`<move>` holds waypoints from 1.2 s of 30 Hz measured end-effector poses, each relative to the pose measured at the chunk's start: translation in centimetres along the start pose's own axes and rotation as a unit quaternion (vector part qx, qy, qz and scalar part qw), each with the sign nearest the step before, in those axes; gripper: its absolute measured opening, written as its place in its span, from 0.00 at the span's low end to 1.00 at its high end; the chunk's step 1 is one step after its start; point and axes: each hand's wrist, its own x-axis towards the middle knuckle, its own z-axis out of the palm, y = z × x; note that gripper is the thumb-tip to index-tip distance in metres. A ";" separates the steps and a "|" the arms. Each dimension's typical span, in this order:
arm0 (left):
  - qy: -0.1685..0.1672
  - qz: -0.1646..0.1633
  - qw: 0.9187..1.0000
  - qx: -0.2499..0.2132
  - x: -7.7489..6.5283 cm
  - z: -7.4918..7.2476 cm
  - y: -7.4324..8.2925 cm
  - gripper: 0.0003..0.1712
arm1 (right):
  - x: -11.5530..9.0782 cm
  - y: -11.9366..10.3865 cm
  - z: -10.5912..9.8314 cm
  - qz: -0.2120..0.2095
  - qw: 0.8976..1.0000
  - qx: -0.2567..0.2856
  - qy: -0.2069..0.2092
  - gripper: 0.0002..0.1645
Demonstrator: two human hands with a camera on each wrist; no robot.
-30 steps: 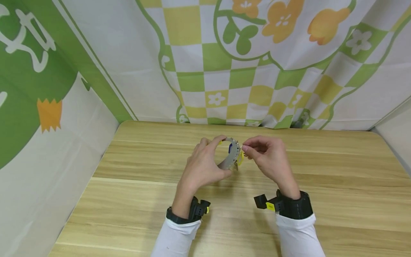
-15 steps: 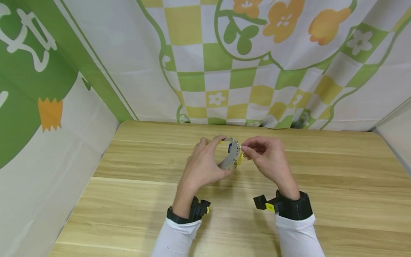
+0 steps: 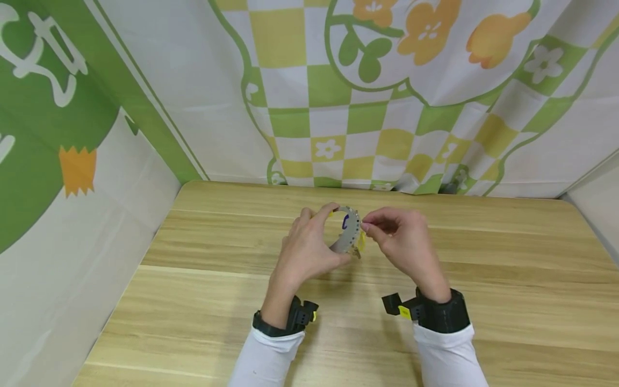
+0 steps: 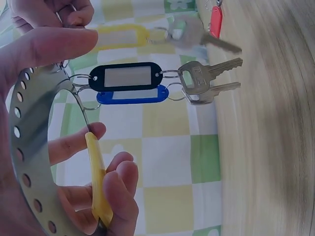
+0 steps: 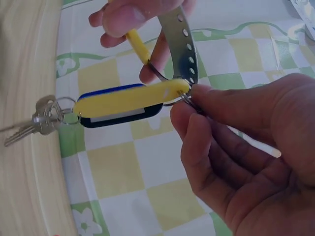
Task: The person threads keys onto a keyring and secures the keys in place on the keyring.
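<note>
My left hand [image 3: 304, 242] grips a large grey metal key ring [image 3: 353, 231] with holes along its band, held above the table. A yellow sleeve [image 4: 97, 182] covers part of its thin wire, beside my left fingers. From the wire hang a black key tag [image 4: 128, 77] and a blue key tag [image 4: 133, 100], each carrying a key. At the ring's right edge, my right hand [image 3: 406, 236] pinches the small split ring [image 5: 186, 97] of a yellow key tag [image 5: 125, 101] between thumb and index finger. Its key [image 4: 187, 32] dangles from the far end.
A red key tag [image 4: 215, 22] shows at the top of the left wrist view, near the wooden table [image 3: 203, 301]. Behind the table hangs a checked green, yellow and white curtain [image 3: 326, 123].
The yellow key tag has swung and turned at my right fingertips. Keys now show a little more below the large ring. Both hands stay nearly in place.
</note>
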 end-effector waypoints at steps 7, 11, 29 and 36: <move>0.002 -0.006 1.000 -0.022 0.1 0.0 0.0 0.53 | 0.1 0.2 0.1 -0.059 0.998 -0.030 0.015 0.06; 0.001 -0.008 1.000 -0.030 0.1 0.0 0.0 0.53 | 0.1 0.2 0.2 -0.039 0.999 -0.019 0.010 0.06; 0.001 -0.027 0.999 -0.038 0.1 0.1 0.1 0.54 | 0.1 0.1 0.6 -0.100 0.989 -0.084 0.066 0.04; 0.004 -0.032 0.999 -0.024 0.2 0.3 0.3 0.54 | 0.0 -0.2 0.7 -0.096 0.987 -0.113 0.060 0.04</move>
